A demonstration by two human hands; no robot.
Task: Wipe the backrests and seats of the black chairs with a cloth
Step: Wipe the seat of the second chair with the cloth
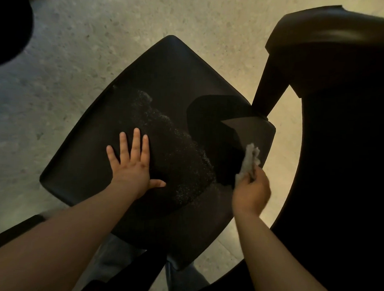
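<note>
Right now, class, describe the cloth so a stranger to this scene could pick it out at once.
Start at the black chair seat that fills the middle of the view. Near its right edge the right hand grips a crumpled cloth. It is the only pale, fluffy thing against the dark seat; the left hand lies flat, holding nothing.

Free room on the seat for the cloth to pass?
Bare: the far half of the seat, beyond the left hand and the speckled streak; also the near edge between both forearms. Crowded: right edge, where the right hand grips the cloth beside the table.
</note>
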